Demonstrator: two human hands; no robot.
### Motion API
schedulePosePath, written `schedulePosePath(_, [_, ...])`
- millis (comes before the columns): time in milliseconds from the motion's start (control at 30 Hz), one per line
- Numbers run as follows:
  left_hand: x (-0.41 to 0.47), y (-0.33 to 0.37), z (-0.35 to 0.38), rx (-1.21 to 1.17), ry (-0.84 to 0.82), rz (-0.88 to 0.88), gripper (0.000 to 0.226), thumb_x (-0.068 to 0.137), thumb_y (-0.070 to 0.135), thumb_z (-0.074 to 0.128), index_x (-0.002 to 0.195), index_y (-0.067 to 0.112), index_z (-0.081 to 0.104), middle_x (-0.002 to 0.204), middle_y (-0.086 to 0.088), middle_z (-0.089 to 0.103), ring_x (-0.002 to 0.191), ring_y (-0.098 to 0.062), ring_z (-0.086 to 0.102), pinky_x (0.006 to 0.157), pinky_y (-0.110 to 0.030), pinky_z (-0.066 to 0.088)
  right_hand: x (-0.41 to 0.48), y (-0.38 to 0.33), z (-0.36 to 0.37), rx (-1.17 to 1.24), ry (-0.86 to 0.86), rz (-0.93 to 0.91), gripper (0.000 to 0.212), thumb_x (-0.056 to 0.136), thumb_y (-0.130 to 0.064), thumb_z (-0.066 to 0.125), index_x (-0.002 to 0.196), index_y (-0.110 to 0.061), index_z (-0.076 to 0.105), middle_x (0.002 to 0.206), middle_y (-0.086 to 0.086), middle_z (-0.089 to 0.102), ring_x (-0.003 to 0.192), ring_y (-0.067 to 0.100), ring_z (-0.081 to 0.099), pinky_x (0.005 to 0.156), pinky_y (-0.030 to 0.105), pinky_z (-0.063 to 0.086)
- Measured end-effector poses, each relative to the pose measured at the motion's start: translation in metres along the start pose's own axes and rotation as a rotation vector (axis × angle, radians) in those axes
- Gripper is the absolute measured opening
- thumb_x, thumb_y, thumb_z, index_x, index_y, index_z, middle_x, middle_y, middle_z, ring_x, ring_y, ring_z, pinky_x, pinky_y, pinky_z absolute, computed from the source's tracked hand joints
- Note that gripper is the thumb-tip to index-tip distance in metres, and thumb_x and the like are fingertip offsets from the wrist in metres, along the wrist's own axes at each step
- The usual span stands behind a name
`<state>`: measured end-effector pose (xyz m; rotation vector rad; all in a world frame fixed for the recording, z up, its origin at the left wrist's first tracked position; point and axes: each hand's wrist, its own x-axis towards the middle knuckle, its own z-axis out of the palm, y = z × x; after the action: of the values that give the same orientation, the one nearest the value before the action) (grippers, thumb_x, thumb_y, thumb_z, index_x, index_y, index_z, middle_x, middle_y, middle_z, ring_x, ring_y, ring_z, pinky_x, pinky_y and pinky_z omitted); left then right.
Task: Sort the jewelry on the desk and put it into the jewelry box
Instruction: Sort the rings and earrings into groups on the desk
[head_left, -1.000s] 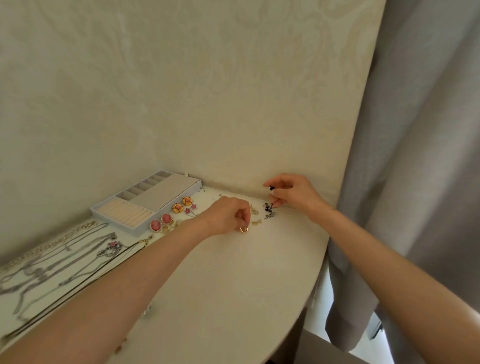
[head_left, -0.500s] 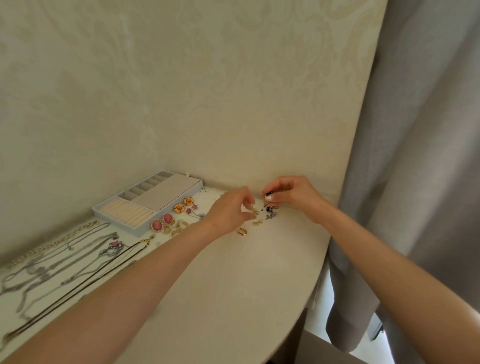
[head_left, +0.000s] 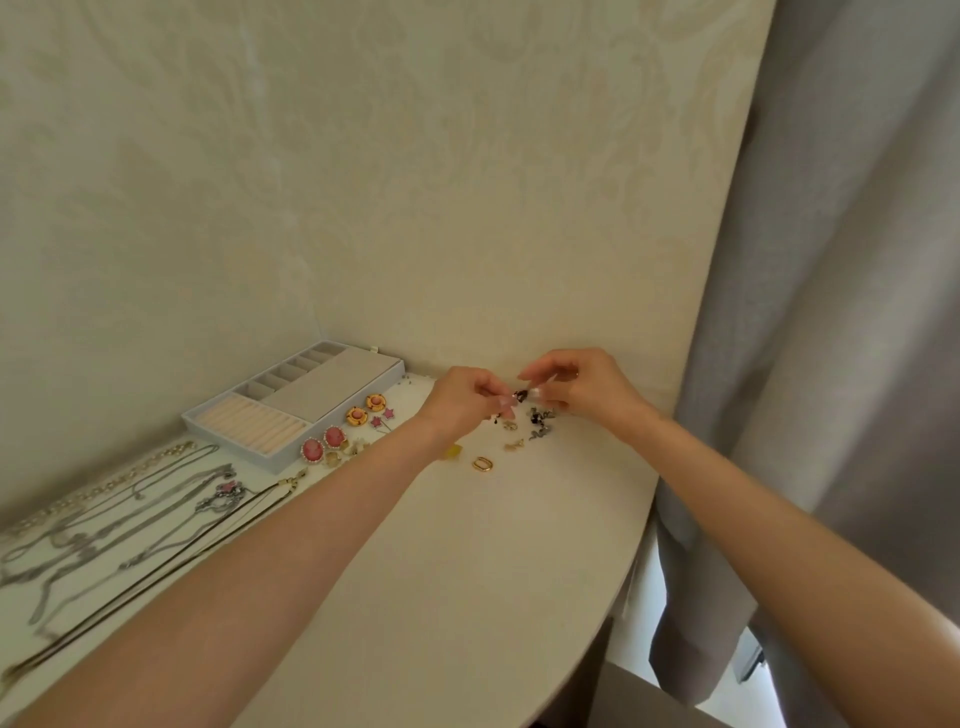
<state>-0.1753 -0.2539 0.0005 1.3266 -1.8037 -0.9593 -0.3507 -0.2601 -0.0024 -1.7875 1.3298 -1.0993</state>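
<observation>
Both hands meet above the far end of the desk (head_left: 467, 571), close to the wall (head_left: 363, 182). The left hand (head_left: 462, 402) and the right hand (head_left: 587, 389) each have fingers curled, and their fingertips close from either side on one small dark piece (head_left: 521, 396), held between them just above the surface. Its kind is too small to tell. Directly below the hands lies a dark cluster (head_left: 540, 421) of small items, with two small gold bits (head_left: 514, 444) beside it. A gold hoop (head_left: 482, 463) lies flat and alone, a little nearer the viewer. A yellow item (head_left: 453, 451) shows partly from under the left wrist. The box (head_left: 291, 400) sits open to the left against the wall: ribbed cream ring rolls at its near end, a row of small compartments along the back, one long plain compartment beside them. No jewelry is visible inside it. Just beside the box's near edge lie two orange round earrings (head_left: 366, 409), two pink star pieces (head_left: 383, 417), two pink oval earrings (head_left: 323, 443) and some pale gold items. Further left, several chains (head_left: 104, 509), silver, gold and dark, are laid out lengthwise on the desk. A grey curtain (head_left: 831, 312) hangs at the right.
</observation>
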Motion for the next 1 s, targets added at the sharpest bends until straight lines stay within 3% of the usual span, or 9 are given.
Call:
schedulePosePath(100, [0.000, -0.002, 0.002, 0.060, 0.008, 0.012, 0.013, 0.089, 0.007, 0.059, 0.080, 0.016, 0.062, 0.072, 0.003, 0.066, 0.067, -0.002, 0.052, 0.063, -0.016, 0.039, 0.008, 0.011, 0.006, -0.416, 0.029, -0.003, 0.013, 0.081, -0.007, 0.067, 0.091, -0.012, 0.073, 0.077, -0.001, 0.065, 0.069, 0.012, 0.057, 0.068, 0.025, 0.046])
schedulePosePath(200, [0.000, -0.003, 0.005, 0.095, 0.013, 0.034, 0.015, 0.089, 0.009, 0.059, 0.078, 0.018, 0.060, 0.069, 0.005, 0.064, 0.059, 0.008, 0.053, 0.061, -0.011, 0.038, 0.007, 0.011, 0.013, -0.691, 0.005, 0.056, 0.015, 0.081, -0.027, 0.069, 0.091, -0.017, 0.070, 0.093, 0.001, 0.069, 0.088, 0.019, 0.060, 0.070, 0.026, 0.042])
schedulePosePath(267, [0.000, -0.002, 0.007, 0.115, 0.014, 0.039, 0.011, 0.090, 0.009, 0.058, 0.081, 0.016, 0.061, 0.069, 0.006, 0.064, 0.057, 0.011, 0.052, 0.056, -0.006, 0.037, 0.008, 0.012, 0.018, -0.764, -0.008, 0.076, 0.017, 0.080, -0.030, 0.070, 0.090, -0.016, 0.069, 0.097, 0.003, 0.069, 0.094, 0.023, 0.061, 0.069, 0.026, 0.040])
schedulePosePath(433, [-0.001, -0.001, 0.008, 0.126, 0.042, 0.030, 0.005, 0.090, 0.016, 0.060, 0.087, 0.012, 0.062, 0.073, 0.004, 0.065, 0.071, -0.005, 0.054, 0.066, -0.018, 0.041, 0.008, 0.015, 0.020, -0.741, 0.008, 0.102, 0.010, 0.079, -0.021, 0.069, 0.087, -0.015, 0.070, 0.099, 0.005, 0.069, 0.094, 0.024, 0.062, 0.068, 0.026, 0.040])
schedulePosePath(600, [-0.002, -0.001, 0.004, 0.131, 0.059, 0.027, 0.009, 0.089, 0.020, 0.061, 0.082, 0.014, 0.061, 0.072, 0.005, 0.064, 0.066, -0.003, 0.052, 0.062, -0.017, 0.039, 0.007, 0.015, 0.014, -0.613, 0.055, 0.087, 0.006, 0.079, -0.017, 0.063, 0.077, -0.018, 0.069, 0.086, 0.002, 0.071, 0.076, 0.017, 0.062, 0.067, 0.027, 0.047])
schedulePosePath(733, [-0.006, -0.004, 0.000, 0.123, 0.045, 0.031, 0.007, 0.090, 0.017, 0.060, 0.086, 0.012, 0.061, 0.072, 0.005, 0.064, 0.065, 0.000, 0.053, 0.065, -0.019, 0.041, 0.005, 0.010, 0.008, -0.283, 0.072, 0.108, 0.017, 0.081, -0.008, 0.064, 0.066, -0.016, 0.063, 0.069, 0.005, 0.067, 0.035, 0.003, 0.048, 0.042, 0.016, 0.040])
schedulePosePath(833, [-0.008, -0.007, -0.001, 0.080, 0.039, 0.021, 0.007, 0.090, 0.014, 0.061, 0.083, 0.015, 0.060, 0.073, 0.004, 0.066, 0.065, -0.002, 0.052, 0.063, -0.018, 0.041, 0.003, 0.006, 0.003, -0.052, 0.069, 0.131, 0.012, 0.084, -0.009, 0.067, 0.072, -0.013, 0.065, 0.070, 0.005, 0.069, 0.034, 0.003, 0.049, 0.038, 0.016, 0.037])
schedulePosePath(1000, [-0.010, -0.004, -0.004, -0.010, 0.041, 0.013, 0.011, 0.088, 0.012, 0.062, 0.080, 0.017, 0.056, 0.074, 0.003, 0.066, 0.062, 0.000, 0.051, 0.057, -0.006, 0.040, 0.000, -0.004, -0.001, 0.226, -0.020, 0.156, 0.002, 0.087, -0.007, 0.064, 0.088, -0.005, 0.065, 0.074, 0.004, 0.071, 0.046, 0.010, 0.061, 0.045, 0.018, 0.046])
